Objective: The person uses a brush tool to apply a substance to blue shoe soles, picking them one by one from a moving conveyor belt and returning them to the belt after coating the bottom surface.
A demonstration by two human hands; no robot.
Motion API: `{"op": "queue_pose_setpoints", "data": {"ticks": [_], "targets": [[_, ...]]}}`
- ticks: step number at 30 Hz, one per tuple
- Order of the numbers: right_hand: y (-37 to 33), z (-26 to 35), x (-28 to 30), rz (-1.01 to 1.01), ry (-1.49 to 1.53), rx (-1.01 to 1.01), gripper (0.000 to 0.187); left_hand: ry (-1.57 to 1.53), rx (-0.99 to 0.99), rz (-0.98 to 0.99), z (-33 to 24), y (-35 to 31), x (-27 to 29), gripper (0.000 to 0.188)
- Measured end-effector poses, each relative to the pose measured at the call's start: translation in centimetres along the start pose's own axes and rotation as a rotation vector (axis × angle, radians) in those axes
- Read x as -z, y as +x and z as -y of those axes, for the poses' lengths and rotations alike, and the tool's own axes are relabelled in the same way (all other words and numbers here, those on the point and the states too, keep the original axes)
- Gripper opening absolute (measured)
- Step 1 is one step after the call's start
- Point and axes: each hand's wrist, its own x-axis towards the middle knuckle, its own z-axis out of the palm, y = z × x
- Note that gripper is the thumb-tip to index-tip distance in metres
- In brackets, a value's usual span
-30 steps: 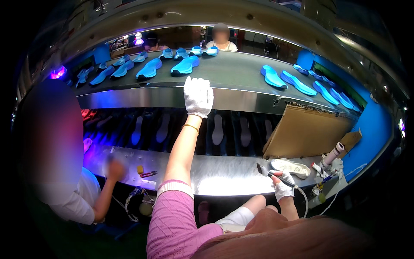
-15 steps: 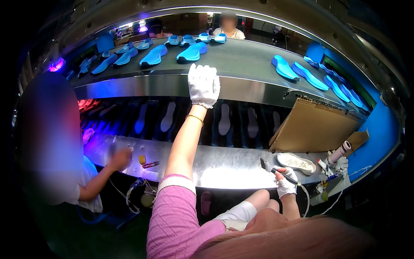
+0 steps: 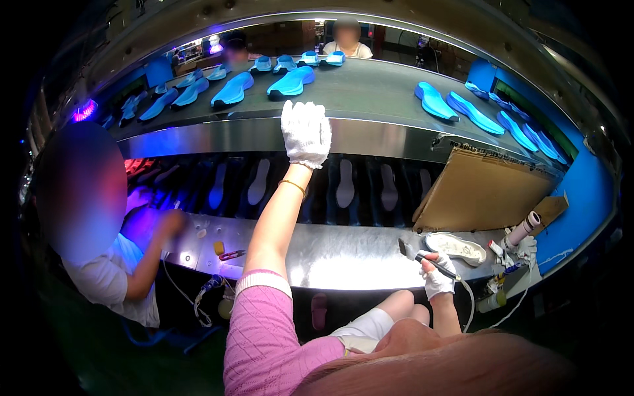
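My left hand (image 3: 306,135), in a white knit glove, reaches up to the front edge of a dark conveyor belt (image 3: 370,86). Its fingers point toward the belt and nothing shows in them; their tips look slightly bent. Just beyond the fingertips lies a blue shoe sole (image 3: 291,82). Low on the right, my right hand (image 3: 438,277), gloved with bare fingertips, is closed round the black handle of a brush (image 3: 437,265). A pale hose runs from the handle's end. The bristles hang over a metal bench (image 3: 356,264), beside a whitish shoe sole (image 3: 456,248).
More blue soles (image 3: 475,113) lie along the belt. A cardboard sheet (image 3: 485,191) leans at the right, near a pink roll (image 3: 525,228). Soles fill a dark shelf (image 3: 257,181) below. Red-handled snips (image 3: 232,255) lie on the bench; a co-worker (image 3: 125,257) sits left.
My left hand has shifted slightly left and down at the belt edge. The co-worker at the left has leaned closer to the bench. My right hand has barely moved with the brush.
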Motion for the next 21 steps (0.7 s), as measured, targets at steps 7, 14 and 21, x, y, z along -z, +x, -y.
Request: {"op": "queue_pose_setpoints", "data": {"ticks": [7, 14, 21], "targets": [[0.2, -0.5, 0.1, 0.017, 0.024, 0.004, 0.015, 0.006, -0.006, 0.019, -0.2, -0.1, 0.1, 0.023], [-0.8, 0.3, -0.2, 0.025, 0.067, 0.006, 0.015, 0.01, -0.017, 0.037, -0.3, 0.2, 0.7, 0.023], [-1.3, 1.1, 0.1, 0.011, 0.071, 0.038, 0.015, 0.017, 0.014, 0.063, -0.7, 0.5, 1.0, 0.022]]}}
